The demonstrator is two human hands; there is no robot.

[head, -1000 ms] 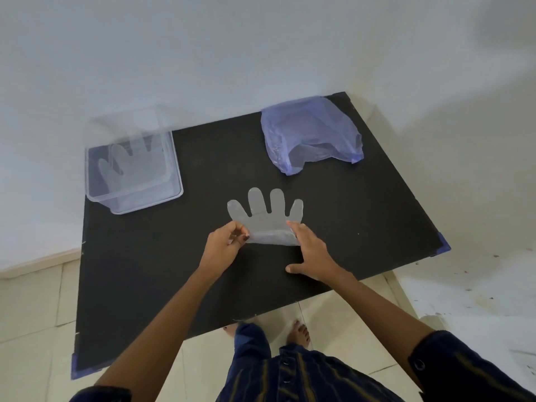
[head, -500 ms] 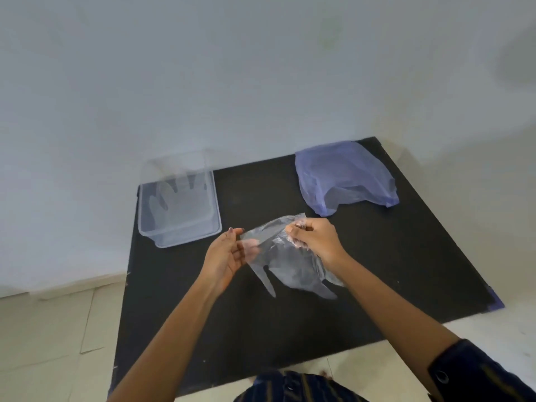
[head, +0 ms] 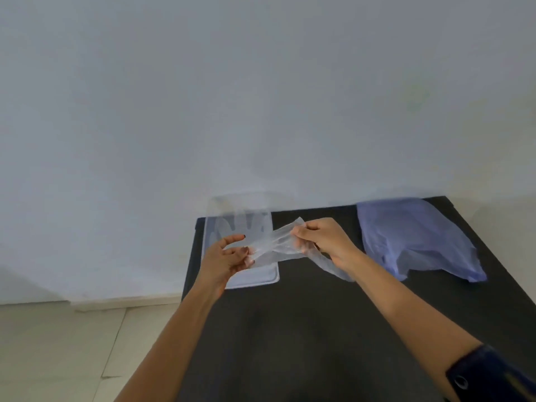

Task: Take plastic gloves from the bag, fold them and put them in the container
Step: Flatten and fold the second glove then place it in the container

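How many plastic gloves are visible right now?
2. One glove is stretched between the left hand and right hand, above the table. Another glove lies in the clear container. More may be hidden in the blue bag.

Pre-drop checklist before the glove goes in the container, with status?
1. Glove held by both hands: ok, left hand and right hand pinch it.
2. Glove folded: not ok, it hangs loose and crumpled.
3. Container open: ok, no lid on it.
4. Space in container: ok, one flat glove inside.
5. Glove over container: partly, only its left end.
6. Bag out of the path: ok, lying to the right.
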